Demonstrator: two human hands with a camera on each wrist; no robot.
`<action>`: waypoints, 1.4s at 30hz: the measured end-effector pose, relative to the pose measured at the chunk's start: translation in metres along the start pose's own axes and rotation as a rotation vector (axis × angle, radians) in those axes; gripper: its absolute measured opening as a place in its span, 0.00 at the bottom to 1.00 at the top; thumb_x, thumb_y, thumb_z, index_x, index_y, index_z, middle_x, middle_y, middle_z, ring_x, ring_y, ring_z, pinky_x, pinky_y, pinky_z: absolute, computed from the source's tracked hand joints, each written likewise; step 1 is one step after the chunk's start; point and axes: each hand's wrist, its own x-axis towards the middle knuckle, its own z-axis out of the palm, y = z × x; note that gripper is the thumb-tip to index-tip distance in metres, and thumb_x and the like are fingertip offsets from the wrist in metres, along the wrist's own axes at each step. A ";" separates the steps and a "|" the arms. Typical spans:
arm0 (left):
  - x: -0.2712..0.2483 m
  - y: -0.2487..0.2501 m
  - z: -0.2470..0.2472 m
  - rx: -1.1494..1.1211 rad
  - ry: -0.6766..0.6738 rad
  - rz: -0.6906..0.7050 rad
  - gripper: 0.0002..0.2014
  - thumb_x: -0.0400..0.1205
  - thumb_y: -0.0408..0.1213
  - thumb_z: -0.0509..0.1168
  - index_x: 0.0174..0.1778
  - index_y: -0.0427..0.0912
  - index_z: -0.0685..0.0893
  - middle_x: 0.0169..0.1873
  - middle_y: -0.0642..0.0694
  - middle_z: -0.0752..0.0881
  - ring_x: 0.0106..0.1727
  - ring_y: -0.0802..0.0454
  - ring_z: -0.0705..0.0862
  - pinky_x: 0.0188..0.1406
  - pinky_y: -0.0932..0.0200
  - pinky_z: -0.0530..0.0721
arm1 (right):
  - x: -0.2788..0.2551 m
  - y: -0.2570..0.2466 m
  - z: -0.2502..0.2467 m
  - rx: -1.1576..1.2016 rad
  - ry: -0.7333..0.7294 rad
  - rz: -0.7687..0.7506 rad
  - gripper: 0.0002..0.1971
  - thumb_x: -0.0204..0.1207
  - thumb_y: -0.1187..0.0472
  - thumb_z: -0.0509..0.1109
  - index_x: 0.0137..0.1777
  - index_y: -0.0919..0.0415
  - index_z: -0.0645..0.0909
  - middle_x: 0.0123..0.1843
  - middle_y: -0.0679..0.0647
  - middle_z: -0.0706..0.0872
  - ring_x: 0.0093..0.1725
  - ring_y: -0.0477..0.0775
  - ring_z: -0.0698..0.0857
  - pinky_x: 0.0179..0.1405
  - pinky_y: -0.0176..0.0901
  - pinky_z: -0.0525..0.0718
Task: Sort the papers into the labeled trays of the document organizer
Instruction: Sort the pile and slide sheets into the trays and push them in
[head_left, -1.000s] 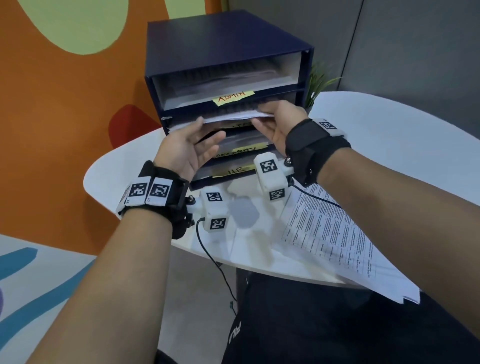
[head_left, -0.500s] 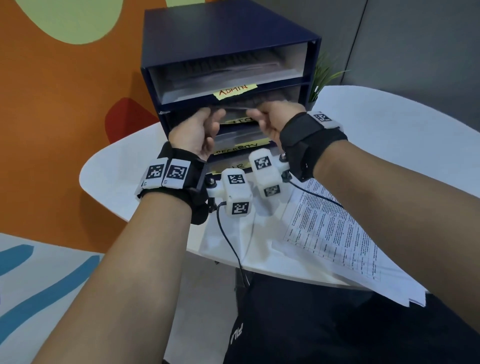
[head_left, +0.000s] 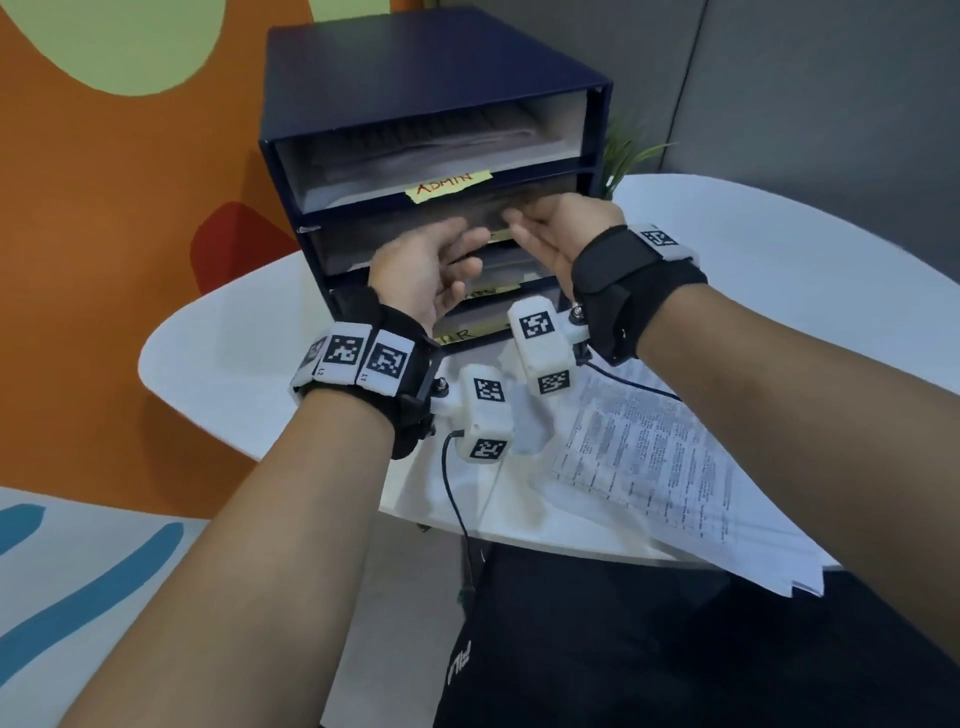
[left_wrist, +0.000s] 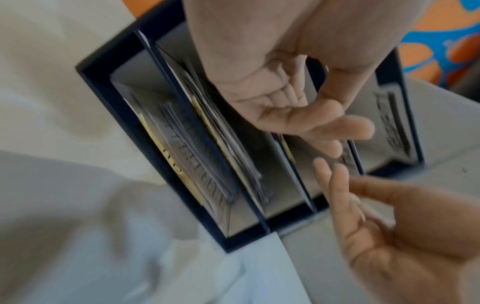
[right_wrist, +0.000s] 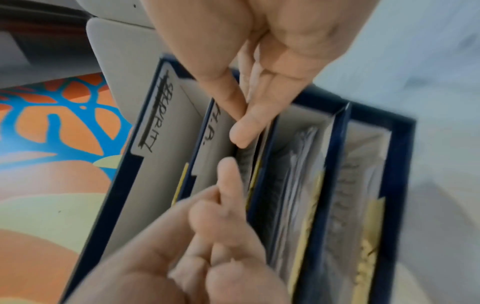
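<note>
Navy document organizer (head_left: 415, 93), left hand (head_left: 426, 275) relaxed, right hand (head_left: 561, 228) loosely curled, both empty

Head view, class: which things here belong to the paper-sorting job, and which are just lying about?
Job:
organizer
ADMIN label
papers on the table
left hand
right hand

Lying about:
plant
cable
table

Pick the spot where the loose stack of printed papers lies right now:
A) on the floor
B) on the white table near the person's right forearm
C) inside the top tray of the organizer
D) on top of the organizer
B: the printed papers lie flat on the white table, by the right forearm, in front of the blue organizer.
</note>
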 end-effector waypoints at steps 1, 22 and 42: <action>-0.005 -0.006 0.011 0.070 -0.023 -0.002 0.07 0.82 0.36 0.67 0.53 0.40 0.86 0.40 0.47 0.93 0.22 0.61 0.82 0.16 0.70 0.75 | -0.006 -0.004 -0.009 -0.022 0.009 0.003 0.17 0.81 0.75 0.60 0.69 0.76 0.72 0.57 0.66 0.85 0.38 0.50 0.86 0.31 0.36 0.88; -0.059 -0.121 0.100 1.421 -0.352 -0.094 0.59 0.68 0.49 0.81 0.84 0.40 0.46 0.78 0.35 0.62 0.78 0.35 0.67 0.71 0.43 0.75 | -0.088 0.006 -0.256 -1.429 0.486 0.314 0.19 0.63 0.48 0.81 0.44 0.62 0.83 0.38 0.56 0.86 0.33 0.55 0.84 0.29 0.39 0.81; -0.046 -0.114 0.086 0.678 -0.388 -0.123 0.14 0.79 0.37 0.72 0.60 0.40 0.85 0.57 0.41 0.87 0.54 0.44 0.86 0.61 0.48 0.86 | -0.076 0.022 -0.241 -1.202 0.527 -0.016 0.04 0.75 0.61 0.69 0.48 0.59 0.82 0.42 0.56 0.86 0.39 0.58 0.85 0.35 0.43 0.84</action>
